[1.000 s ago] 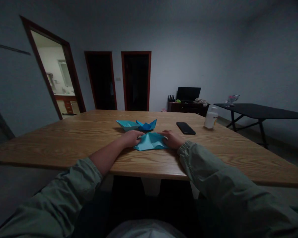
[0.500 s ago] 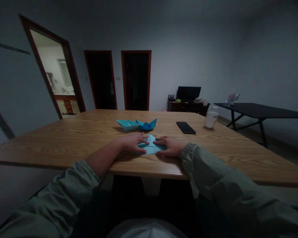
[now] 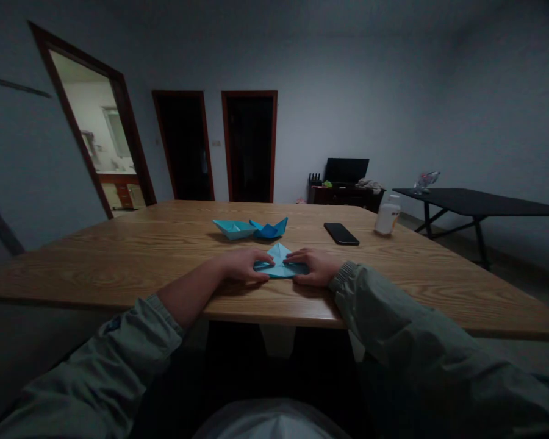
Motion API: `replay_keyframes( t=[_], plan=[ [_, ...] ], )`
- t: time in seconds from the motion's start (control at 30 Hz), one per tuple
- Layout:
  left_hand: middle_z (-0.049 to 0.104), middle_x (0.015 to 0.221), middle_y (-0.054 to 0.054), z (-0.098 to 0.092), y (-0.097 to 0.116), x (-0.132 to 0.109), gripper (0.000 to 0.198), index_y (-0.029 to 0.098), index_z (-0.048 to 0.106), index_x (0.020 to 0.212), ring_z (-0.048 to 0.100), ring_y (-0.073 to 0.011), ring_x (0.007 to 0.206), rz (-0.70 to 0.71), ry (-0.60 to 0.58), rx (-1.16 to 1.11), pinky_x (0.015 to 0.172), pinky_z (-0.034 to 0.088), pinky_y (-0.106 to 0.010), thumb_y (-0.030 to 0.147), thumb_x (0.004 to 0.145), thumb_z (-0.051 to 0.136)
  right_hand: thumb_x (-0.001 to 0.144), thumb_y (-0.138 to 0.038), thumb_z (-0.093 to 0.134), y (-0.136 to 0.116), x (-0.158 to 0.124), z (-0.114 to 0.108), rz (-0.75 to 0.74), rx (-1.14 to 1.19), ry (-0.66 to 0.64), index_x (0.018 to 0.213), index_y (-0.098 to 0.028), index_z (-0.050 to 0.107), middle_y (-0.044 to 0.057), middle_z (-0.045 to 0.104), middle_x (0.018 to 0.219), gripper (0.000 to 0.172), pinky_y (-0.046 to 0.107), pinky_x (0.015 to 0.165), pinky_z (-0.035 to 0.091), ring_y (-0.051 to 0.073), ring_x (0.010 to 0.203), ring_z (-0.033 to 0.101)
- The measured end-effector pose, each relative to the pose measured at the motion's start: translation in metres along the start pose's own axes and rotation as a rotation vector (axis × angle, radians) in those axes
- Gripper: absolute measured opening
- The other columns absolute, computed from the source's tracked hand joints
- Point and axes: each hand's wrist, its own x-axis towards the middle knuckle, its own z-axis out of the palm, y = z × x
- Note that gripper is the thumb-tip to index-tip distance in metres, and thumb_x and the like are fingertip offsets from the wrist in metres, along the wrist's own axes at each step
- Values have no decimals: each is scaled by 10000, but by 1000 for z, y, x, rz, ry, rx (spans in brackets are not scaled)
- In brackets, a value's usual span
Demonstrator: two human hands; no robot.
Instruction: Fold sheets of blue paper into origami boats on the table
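Note:
A light-blue folded paper (image 3: 280,271) lies near the front edge of the wooden table, with a pointed peak away from me and a wide base towards me. My left hand (image 3: 244,265) grips its left corner, thumb at the near edge and fingers on top. On the right corner, my right hand (image 3: 318,266) has a similar hold, its fingertips near the centre crease. The paper's outer corners are partly hidden under the hands. Just beyond it sit two paper boats side by side, a light-blue boat (image 3: 233,228) and a darker blue boat (image 3: 269,230).
A black phone (image 3: 341,233) lies on the wooden table (image 3: 165,238) to the right of the boats. Further right stands a white bottle (image 3: 387,217). Past the table are a black table (image 3: 476,201) and a cabinet with a monitor (image 3: 346,171).
The paper's near part has folded up, so its base looks shorter and the peak shows as a fuller triangle. My thumbs have shifted slightly along the near edge.

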Motion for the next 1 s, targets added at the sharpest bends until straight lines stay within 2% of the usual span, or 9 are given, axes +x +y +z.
replay_keyframes(
  t=[0.1, 0.23, 0.33, 0.43, 0.57, 0.73, 0.83, 1.0],
  plan=[
    [644, 1246, -53, 0, -7, 2, 427, 208, 667, 1171, 574, -208, 1135, -10, 30, -97, 980, 397, -275, 457, 832, 593, 786, -313, 596, 6, 0, 1, 42, 79, -9, 1225, -159, 658, 132, 616, 1287, 469, 415, 1027, 424, 290, 1175, 582],
    [706, 1068, -46, -1, -16, 5, 350, 172, 702, 1074, 626, -201, 959, -123, 75, -152, 845, 452, -270, 386, 829, 574, 833, -273, 508, 12, 2, 3, 170, 204, -19, 1160, -179, 698, 83, 639, 1265, 389, 383, 1034, 413, 259, 1175, 582],
    [711, 997, -46, 0, -20, 6, 321, 159, 698, 1038, 628, -195, 882, -172, 143, -176, 794, 461, -271, 355, 824, 560, 832, -276, 504, 14, 2, 1, 326, 223, 23, 1099, -172, 726, 70, 719, 1096, 363, 348, 905, 483, 249, 988, 659],
    [705, 1001, -56, 3, -24, 7, 303, 160, 685, 1031, 627, -190, 886, -187, 194, -198, 796, 467, -270, 338, 828, 549, 812, -256, 515, 16, 0, -2, 401, 194, 46, 1024, -160, 749, 52, 746, 927, 330, 294, 760, 495, 215, 823, 665],
    [690, 1013, -50, 7, -27, 7, 290, 181, 668, 1014, 625, -187, 919, -146, 217, -152, 820, 467, -268, 352, 787, 611, 782, -244, 533, 23, -3, -2, 383, 55, 113, 965, -149, 758, 74, 731, 896, 305, 290, 735, 479, 208, 794, 642],
    [667, 1043, -47, 8, -29, 7, 477, 186, 634, 1098, 613, -185, 929, -117, 183, -174, 792, 471, -262, 410, 686, 726, 718, -205, 598, 28, -11, 1, 233, -77, 121, 982, -184, 764, 100, 698, 975, 313, 323, 826, 470, 230, 881, 630],
    [667, 1009, -33, 7, -28, 7, 399, 196, 635, 1083, 609, -173, 881, -138, 207, -133, 742, 455, -251, 347, 718, 686, 694, -168, 607, 24, -15, 0, 169, -141, 95, 1008, -211, 763, 96, 689, 975, 353, 337, 845, 466, 234, 887, 627],
    [662, 870, -20, 6, -29, 6, 213, 179, 670, 927, 586, -168, 791, -201, 221, -32, 682, 418, -244, 279, 748, 612, 681, -122, 577, 23, -19, 0, 149, -119, 61, 1035, -180, 750, 101, 710, 1040, 399, 359, 906, 461, 253, 959, 629]
  ],
)
